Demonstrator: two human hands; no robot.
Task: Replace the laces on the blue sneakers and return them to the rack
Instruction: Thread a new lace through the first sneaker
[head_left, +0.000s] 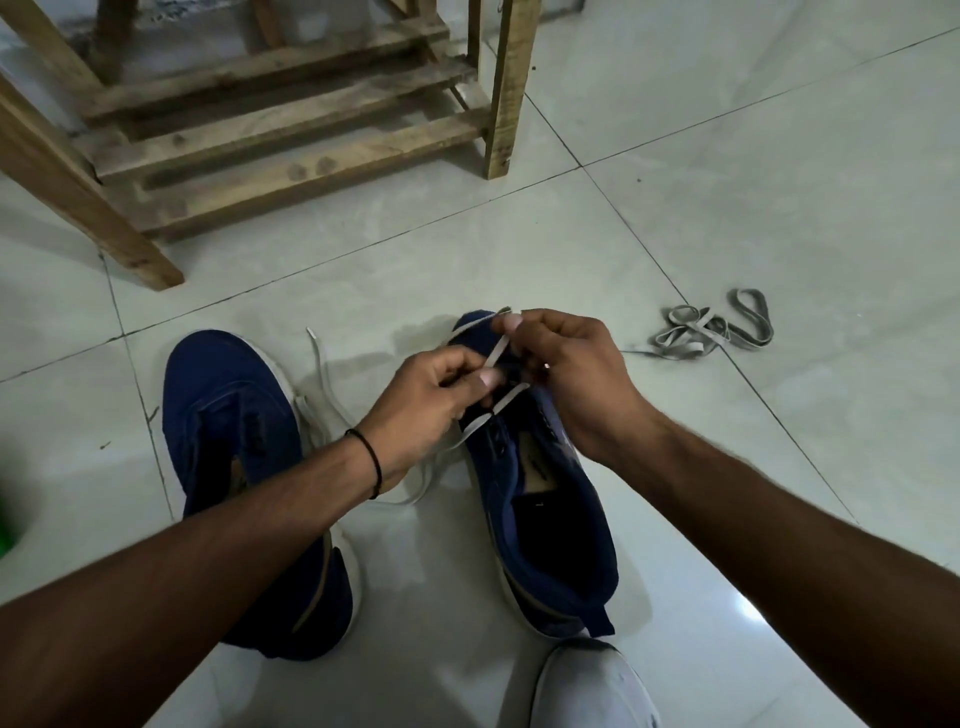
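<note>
Two blue sneakers stand on the tiled floor. The right sneaker (545, 519) has a white lace (501, 349) threaded across its front eyelets. My left hand (431, 400) pinches the lace over the eyelet area. My right hand (566, 364) pinches the same lace higher up, near the toe. The loose tail of that lace (319, 384) trails on the floor between the shoes. The left sneaker (234, 447) lies under my left forearm with no lace visible in it.
A wooden slatted rack (291, 130) stands at the back left. A bundle of grey laces (711, 330) lies on the floor to the right. A knee in light trousers (592, 686) shows at the bottom edge. Something green (8, 525) sits at the left edge.
</note>
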